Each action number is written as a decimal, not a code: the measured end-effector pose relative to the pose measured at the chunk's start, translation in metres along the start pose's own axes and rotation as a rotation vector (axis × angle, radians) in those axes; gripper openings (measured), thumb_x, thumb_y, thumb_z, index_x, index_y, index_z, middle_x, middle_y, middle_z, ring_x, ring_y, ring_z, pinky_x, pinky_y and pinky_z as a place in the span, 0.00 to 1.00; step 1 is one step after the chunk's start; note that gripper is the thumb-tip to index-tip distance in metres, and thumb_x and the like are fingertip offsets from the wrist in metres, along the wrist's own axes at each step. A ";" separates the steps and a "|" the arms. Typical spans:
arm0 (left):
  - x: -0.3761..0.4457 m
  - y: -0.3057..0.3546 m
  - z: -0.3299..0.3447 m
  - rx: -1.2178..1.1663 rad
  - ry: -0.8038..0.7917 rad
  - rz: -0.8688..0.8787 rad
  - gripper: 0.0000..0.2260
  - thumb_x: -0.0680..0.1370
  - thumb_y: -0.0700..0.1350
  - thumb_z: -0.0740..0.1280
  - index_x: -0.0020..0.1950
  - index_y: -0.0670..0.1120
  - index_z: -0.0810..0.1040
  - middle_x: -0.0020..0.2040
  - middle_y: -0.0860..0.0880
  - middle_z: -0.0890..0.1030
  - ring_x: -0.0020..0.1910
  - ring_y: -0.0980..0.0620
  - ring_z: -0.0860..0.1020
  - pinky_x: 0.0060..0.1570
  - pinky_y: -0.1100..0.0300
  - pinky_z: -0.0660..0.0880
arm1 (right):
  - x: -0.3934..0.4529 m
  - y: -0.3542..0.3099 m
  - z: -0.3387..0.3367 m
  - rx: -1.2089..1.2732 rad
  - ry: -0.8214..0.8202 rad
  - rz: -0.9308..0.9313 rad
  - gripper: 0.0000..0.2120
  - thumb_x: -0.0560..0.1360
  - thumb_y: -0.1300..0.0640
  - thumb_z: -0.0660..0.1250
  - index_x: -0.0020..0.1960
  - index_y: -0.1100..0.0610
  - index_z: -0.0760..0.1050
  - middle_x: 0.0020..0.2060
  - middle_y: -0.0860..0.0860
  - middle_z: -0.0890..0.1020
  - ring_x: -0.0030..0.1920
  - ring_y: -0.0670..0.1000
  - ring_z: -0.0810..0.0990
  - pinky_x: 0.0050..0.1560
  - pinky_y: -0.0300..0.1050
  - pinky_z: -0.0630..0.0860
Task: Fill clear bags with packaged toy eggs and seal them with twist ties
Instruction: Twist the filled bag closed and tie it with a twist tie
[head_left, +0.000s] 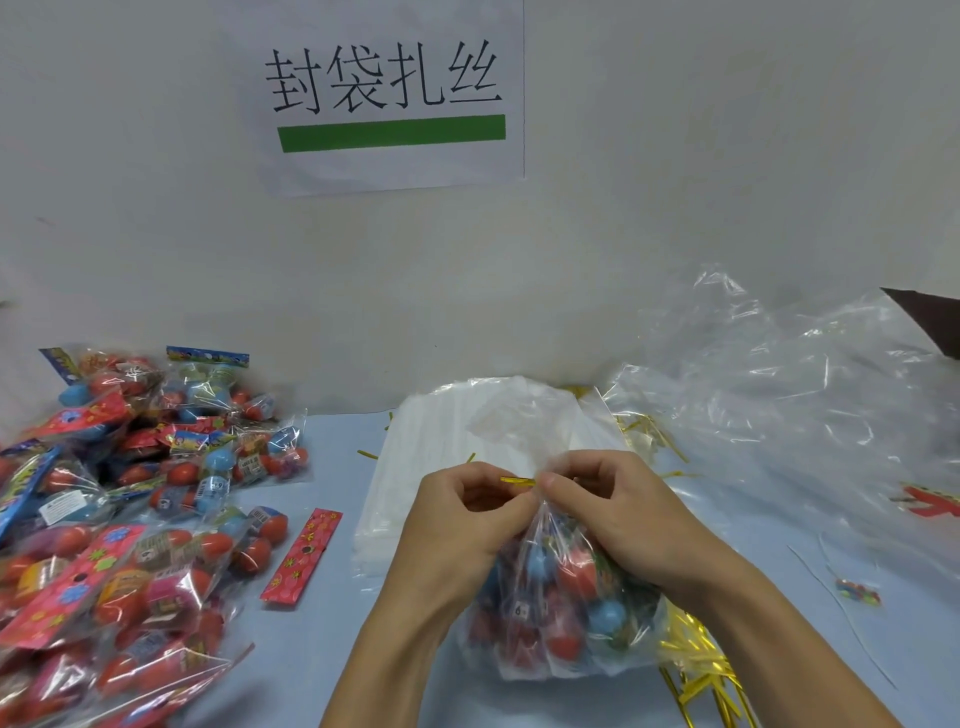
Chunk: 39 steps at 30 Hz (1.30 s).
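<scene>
Both forearms bare to the frame edge, left grip (457, 525) and right grip (618, 514) ungloved.

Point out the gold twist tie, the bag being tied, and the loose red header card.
Gold twist tie (517, 481), head view, middle of strip.
Filled bag (558, 613), head view, bulging body.
Red header card (302, 555), head view, centre.

two hands (462, 525), one filled bag (561, 613), one wall sign (387, 96)

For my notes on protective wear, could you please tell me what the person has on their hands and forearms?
Nothing that shows: the left hand and the right hand are bare, without gloves, rings or a watch. Both forearms are uncovered down to the bottom edge of the picture, with no sleeve in view.
</scene>
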<state>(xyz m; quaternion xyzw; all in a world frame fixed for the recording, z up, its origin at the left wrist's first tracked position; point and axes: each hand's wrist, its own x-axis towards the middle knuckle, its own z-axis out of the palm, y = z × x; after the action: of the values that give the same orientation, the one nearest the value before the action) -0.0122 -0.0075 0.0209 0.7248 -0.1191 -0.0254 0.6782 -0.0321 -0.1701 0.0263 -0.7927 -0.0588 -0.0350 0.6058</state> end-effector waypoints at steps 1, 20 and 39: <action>-0.001 0.000 0.001 0.019 0.009 0.008 0.05 0.65 0.48 0.74 0.37 0.49 0.84 0.37 0.48 0.85 0.40 0.51 0.84 0.44 0.57 0.81 | 0.000 0.000 0.000 -0.001 0.004 -0.004 0.09 0.79 0.54 0.68 0.43 0.49 0.85 0.41 0.50 0.86 0.45 0.53 0.85 0.43 0.37 0.79; -0.006 -0.002 0.021 0.276 0.127 0.287 0.08 0.76 0.39 0.70 0.41 0.52 0.81 0.40 0.56 0.83 0.43 0.58 0.82 0.43 0.66 0.78 | 0.000 -0.004 -0.010 -0.179 0.053 -0.060 0.07 0.76 0.56 0.70 0.39 0.53 0.82 0.33 0.52 0.79 0.35 0.47 0.77 0.41 0.49 0.77; -0.004 -0.004 0.022 0.297 0.233 0.424 0.09 0.77 0.34 0.69 0.42 0.47 0.81 0.38 0.56 0.84 0.41 0.57 0.83 0.41 0.68 0.78 | 0.006 0.000 0.014 -0.206 0.354 -0.027 0.06 0.73 0.54 0.71 0.36 0.50 0.80 0.28 0.43 0.77 0.30 0.40 0.75 0.33 0.30 0.71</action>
<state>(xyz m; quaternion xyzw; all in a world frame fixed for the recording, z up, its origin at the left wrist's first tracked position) -0.0198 -0.0280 0.0144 0.7731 -0.1916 0.2180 0.5640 -0.0260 -0.1564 0.0237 -0.8311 0.0416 -0.1876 0.5218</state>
